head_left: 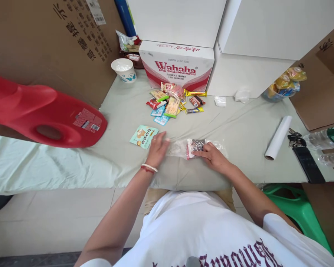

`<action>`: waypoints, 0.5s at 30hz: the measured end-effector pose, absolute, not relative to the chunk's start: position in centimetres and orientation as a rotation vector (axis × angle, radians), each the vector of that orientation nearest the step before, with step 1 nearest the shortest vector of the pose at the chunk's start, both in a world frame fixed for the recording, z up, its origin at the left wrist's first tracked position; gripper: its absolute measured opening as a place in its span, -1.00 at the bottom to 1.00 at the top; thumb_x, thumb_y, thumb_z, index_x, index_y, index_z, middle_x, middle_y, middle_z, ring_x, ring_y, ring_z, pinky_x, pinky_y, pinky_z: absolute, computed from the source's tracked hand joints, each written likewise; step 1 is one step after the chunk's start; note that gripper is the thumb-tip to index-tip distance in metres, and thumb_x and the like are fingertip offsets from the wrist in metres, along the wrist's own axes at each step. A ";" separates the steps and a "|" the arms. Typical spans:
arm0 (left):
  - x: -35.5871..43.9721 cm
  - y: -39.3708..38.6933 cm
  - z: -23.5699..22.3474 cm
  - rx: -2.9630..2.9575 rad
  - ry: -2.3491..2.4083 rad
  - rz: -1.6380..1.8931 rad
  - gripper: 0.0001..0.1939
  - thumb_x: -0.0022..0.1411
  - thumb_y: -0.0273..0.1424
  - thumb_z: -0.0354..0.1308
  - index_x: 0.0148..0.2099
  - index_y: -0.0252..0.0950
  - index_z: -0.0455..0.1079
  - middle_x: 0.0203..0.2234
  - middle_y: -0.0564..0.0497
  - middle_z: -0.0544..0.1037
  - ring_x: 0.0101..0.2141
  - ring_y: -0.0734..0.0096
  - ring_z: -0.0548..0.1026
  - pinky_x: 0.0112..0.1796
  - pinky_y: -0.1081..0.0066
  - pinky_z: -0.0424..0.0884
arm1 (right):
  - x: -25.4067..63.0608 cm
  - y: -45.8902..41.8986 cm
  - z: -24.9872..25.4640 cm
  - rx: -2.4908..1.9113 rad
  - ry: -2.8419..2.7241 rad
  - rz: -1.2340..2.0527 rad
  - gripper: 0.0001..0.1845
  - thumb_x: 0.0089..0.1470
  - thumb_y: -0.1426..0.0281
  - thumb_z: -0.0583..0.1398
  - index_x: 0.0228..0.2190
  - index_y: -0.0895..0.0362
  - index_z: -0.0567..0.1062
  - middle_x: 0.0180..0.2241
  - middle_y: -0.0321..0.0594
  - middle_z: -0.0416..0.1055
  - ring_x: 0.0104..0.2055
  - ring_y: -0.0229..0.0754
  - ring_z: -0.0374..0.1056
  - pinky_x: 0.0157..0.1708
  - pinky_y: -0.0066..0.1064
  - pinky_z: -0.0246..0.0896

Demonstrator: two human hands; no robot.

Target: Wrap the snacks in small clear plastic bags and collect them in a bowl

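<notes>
A clear plastic bag (pixel 178 147) lies flat on the table in front of me. A small snack packet (pixel 197 144), dark brown and white with a red edge, is on or inside it; I cannot tell which. My right hand (pixel 213 157) grips that packet from the right, its index finger stretched across the front. At the bag's left end, my left hand (pixel 158 148) rests on the table with fingers extended and nothing in it. A mint-green snack pouch (pixel 143 136) lies beside its fingertips.
Several wrapped snacks (pixel 172 105) are heaped before a Wahaha carton (pixel 178 68). Left stand a red jug (pixel 52 115) and a paper cup (pixel 124 70). At right are a white roll (pixel 278 138), keys (pixel 295 137), a phone (pixel 308 165), plastic bottles (pixel 323 140) and a snack tub (pixel 281 91).
</notes>
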State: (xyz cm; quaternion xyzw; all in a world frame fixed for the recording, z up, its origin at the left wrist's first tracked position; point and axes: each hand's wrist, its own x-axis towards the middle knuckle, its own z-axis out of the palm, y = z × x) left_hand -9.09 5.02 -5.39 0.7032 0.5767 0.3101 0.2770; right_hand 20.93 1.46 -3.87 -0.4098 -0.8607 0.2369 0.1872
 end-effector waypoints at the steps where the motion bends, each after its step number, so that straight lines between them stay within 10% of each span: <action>1: -8.1 5.2 -5.1 1.895 1.567 0.771 -0.59 0.28 -0.15 0.13 0.05 -0.30 0.44 0.19 -0.27 0.44 0.26 -0.18 0.28 0.22 -0.22 0.20 | 21.0 1.4 -3.7 -1.139 -2.421 0.665 -0.56 0.35 0.44 0.03 0.05 -0.06 0.61 -0.35 -0.17 0.25 -0.25 -0.10 0.15 -0.20 -0.27 0.22; 3: -6.5 5.3 -4.2 1.918 1.460 0.620 -0.67 0.06 -0.19 0.34 -0.16 -0.25 0.49 0.24 -0.21 0.40 0.32 -0.25 0.17 0.27 -0.23 0.09 | 21.1 1.3 -3.1 -1.122 -2.423 0.665 -0.60 0.35 0.40 0.06 0.07 -0.05 0.60 -0.33 -0.16 0.26 -0.24 -0.10 0.16 -0.17 -0.24 0.23; 6: -6.0 4.4 -2.7 1.756 1.249 0.592 -0.76 0.05 -0.28 0.31 -0.44 -0.24 0.31 -0.15 -0.09 0.60 0.00 0.04 0.51 0.05 0.05 0.41 | 21.0 0.9 -2.3 -1.153 -2.428 0.668 -0.62 0.35 0.27 0.13 0.11 -0.02 0.58 -0.30 -0.14 0.28 -0.20 -0.09 0.19 -0.13 -0.19 0.23; 10: -6.5 2.5 -0.9 1.277 1.264 0.725 -0.66 0.07 -0.23 0.30 -0.45 -0.21 0.17 -0.65 0.19 0.34 -0.58 0.46 0.38 -0.47 0.44 0.32 | 20.3 0.5 -2.1 -1.240 -2.433 0.622 -0.61 0.35 0.16 0.14 0.08 -0.04 0.60 -0.32 -0.14 0.27 -0.19 -0.06 0.17 -0.15 -0.21 0.22; 15: -1.7 2.8 -0.5 1.200 1.232 0.906 -0.72 0.09 -0.30 0.30 -0.43 -0.21 0.21 -0.64 0.19 0.37 -0.57 0.49 0.40 -0.49 0.48 0.31 | 19.3 0.4 -2.8 -1.280 -2.453 0.539 -0.64 0.35 0.23 0.14 0.06 -0.01 0.60 -0.31 -0.12 0.28 -0.19 -0.04 0.15 -0.14 -0.18 0.22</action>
